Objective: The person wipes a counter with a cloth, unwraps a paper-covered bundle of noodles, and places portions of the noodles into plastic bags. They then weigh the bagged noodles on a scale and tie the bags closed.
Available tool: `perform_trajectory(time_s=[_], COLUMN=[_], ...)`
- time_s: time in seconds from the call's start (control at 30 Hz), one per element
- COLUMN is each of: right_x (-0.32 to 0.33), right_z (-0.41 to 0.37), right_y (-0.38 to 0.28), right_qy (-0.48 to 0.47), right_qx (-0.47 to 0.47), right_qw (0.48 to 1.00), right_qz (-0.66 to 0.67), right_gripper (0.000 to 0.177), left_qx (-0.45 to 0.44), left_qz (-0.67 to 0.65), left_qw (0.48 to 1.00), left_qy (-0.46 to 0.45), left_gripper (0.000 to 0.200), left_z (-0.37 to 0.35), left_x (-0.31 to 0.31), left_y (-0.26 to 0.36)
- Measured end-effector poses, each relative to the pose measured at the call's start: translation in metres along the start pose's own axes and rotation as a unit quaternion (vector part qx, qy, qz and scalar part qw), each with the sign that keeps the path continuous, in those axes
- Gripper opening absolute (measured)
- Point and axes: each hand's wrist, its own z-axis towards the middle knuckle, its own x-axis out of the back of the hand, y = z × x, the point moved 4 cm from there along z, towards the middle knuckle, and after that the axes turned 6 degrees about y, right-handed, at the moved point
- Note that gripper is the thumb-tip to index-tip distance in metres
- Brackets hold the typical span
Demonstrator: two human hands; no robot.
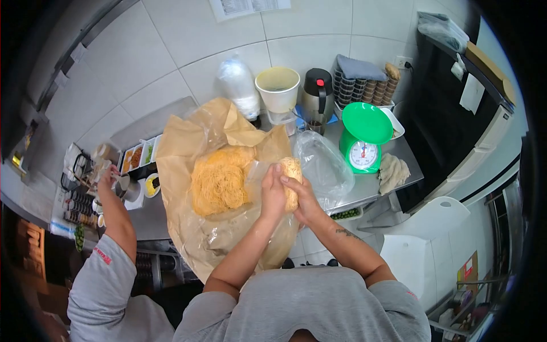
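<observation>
A packed portion of pale yellow noodles (291, 169), seemingly in clear plastic, stands upright between my two hands. My left hand (273, 192) is closed against its left side, near a flap of clear plastic. Wrapped round the right side is my right hand (307, 200), its thumb reaching across the front. Left of my hands, a large heap of loose noodles (222, 179) lies on brown paper (196, 239) with a clear plastic liner. To the right is a clear plastic bag (323, 165) on the metal counter.
A green dial scale (363, 154) stands on the right beside a cloth (393, 172). Behind are a white bucket (278, 91), a thermos (317, 97) and stacked cups (364, 88). On the left, a co-worker's arm (118, 219) reaches among food trays (137, 157). A white chair (404, 251) is at right.
</observation>
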Motion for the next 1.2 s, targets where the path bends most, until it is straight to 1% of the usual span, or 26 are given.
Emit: perform_trajectory(time_s=[0.07, 0.13, 0.17, 0.2, 0.23, 0.27, 0.33, 0.37, 0.4, 0.47, 0.5, 0.57, 0.67, 0.7, 0.73, 0.77, 0.8, 0.83, 0.87, 0.93, 0.97, 1.03, 1.07, 1.1, 1.17, 1.2], right_x=[0.008, 0.018, 0.020, 0.021, 0.021, 0.019, 0.012, 0.008, 0.008, 0.010, 0.016, 0.034, 0.055, 0.061, 0.066, 0.071, 0.074, 0.074, 0.073, 0.069, 0.068, 0.067, 0.067, 0.073, 0.080, 0.085], right_z=[0.004, 0.004, 0.004, 0.007, 0.008, 0.007, 0.000, -0.004, -0.004, -0.006, -0.005, -0.003, -0.003, -0.002, -0.003, -0.004, -0.003, -0.004, -0.004, -0.001, 0.002, 0.014, 0.020, 0.027, 0.032, 0.032], right_y=[-0.001, -0.001, -0.007, -0.014, -0.024, -0.038, -0.066, -0.072, -0.074, -0.075, -0.077, -0.083, -0.092, -0.094, -0.095, -0.097, -0.102, -0.108, -0.114, -0.130, -0.134, -0.137, -0.136, -0.129, -0.117, -0.111], right_qy=[0.016, 0.025, 0.022, 0.017, 0.011, 0.018, 0.032, -0.004, -0.034, -0.089, -0.100, -0.123, -0.132, -0.125, -0.117, -0.109, -0.114, -0.120, -0.125, -0.133, -0.135, -0.097, -0.077, -0.045, 0.007, 0.034], right_qx=[0.021, 0.031, 0.061, 0.092, 0.122, 0.174, 0.276, 0.268, 0.238, 0.170, 0.125, 0.034, 0.019, 0.013, 0.006, 0.000, 0.001, 0.000, 0.000, 0.031, 0.049, 0.109, 0.141, 0.142, 0.075, 0.041], right_qw=[1.000, 0.998, 0.996, 0.991, 0.984, 0.967, 0.916, 0.928, 0.952, 0.980, 0.987, 0.990, 0.989, 0.990, 0.991, 0.992, 0.992, 0.992, 0.992, 0.991, 0.989, 0.985, 0.979, 0.979, 0.990, 0.992], right_qz=[-0.013, -0.038, -0.067, -0.098, -0.128, -0.184, -0.288, -0.259, -0.189, -0.044, -0.008, 0.062, 0.060, 0.060, 0.059, 0.059, 0.051, 0.043, 0.035, 0.002, -0.015, -0.090, -0.126, -0.137, -0.122, -0.116], right_gripper=[0.036, 0.033, 0.033, 0.032, 0.032, 0.032, 0.033, 0.035, 0.035, 0.035, 0.036, 0.036, 0.039, 0.038, 0.038, 0.038, 0.037, 0.037, 0.037, 0.036, 0.035, 0.036, 0.037, 0.038, 0.043, 0.045], left_qx=[0.037, -0.042, -0.081, -0.094, -0.108, -0.121, -0.213, -0.258, -0.233, -0.181, -0.116, 0.012, 0.065, 0.006, -0.050, -0.105, -0.177, -0.245, -0.308, -0.220, -0.172, -0.247, -0.282, -0.256, -0.201, -0.194], left_qz=[-0.083, -0.013, 0.022, 0.067, 0.111, 0.156, 0.212, 0.241, 0.211, 0.148, 0.074, -0.079, -0.143, -0.037, 0.070, 0.178, 0.263, 0.344, 0.422, 0.258, 0.170, 0.292, 0.350, 0.384, 0.445, 0.450], left_qw=[0.996, 0.999, 0.996, 0.993, 0.988, 0.980, 0.953, 0.934, 0.949, 0.972, 0.988, 0.987, 0.977, 0.988, 0.984, 0.966, 0.942, 0.904, 0.852, 0.936, 0.962, 0.894, 0.847, 0.845, 0.839, 0.841], left_qy=[-0.014, 0.006, 0.017, 0.006, -0.003, -0.012, 0.027, 0.045, 0.017, -0.040, -0.074, -0.137, -0.145, -0.151, -0.154, -0.156, -0.112, -0.067, -0.022, -0.093, -0.128, -0.233, -0.284, -0.271, -0.241, -0.230], left_gripper=[0.026, 0.023, 0.022, 0.022, 0.024, 0.026, 0.029, 0.030, 0.031, 0.032, 0.032, 0.032, 0.033, 0.034, 0.035, 0.036, 0.039, 0.043, 0.048, 0.066, 0.076, 0.076, 0.077, 0.073, 0.066, 0.064], left_z=[0.005, 0.010, 0.010, 0.008, 0.002, -0.003, -0.013, -0.016, -0.015, -0.011, -0.007, -0.001, -0.002, 0.000, 0.001, 0.001, 0.004, 0.000, 0.000, 0.024, 0.029, 0.017, 0.010, 0.013, 0.021, 0.028], left_x=[-0.009, -0.014, -0.017, -0.022, -0.028, -0.035, -0.051, -0.058, -0.062, -0.067, -0.069, -0.075, -0.084, -0.086, -0.089, -0.091, -0.089, -0.091, -0.091, -0.087, -0.086, -0.102, -0.111, -0.114, -0.115, -0.110], left_y=[-0.008, -0.014, -0.015, -0.017, -0.005, 0.006, 0.016, 0.022, 0.024, 0.029, 0.022, 0.004, -0.013, -0.015, -0.012, -0.010, -0.004, 0.020, 0.035, 0.030, 0.027, 0.028, 0.029, 0.021, -0.005, -0.015])
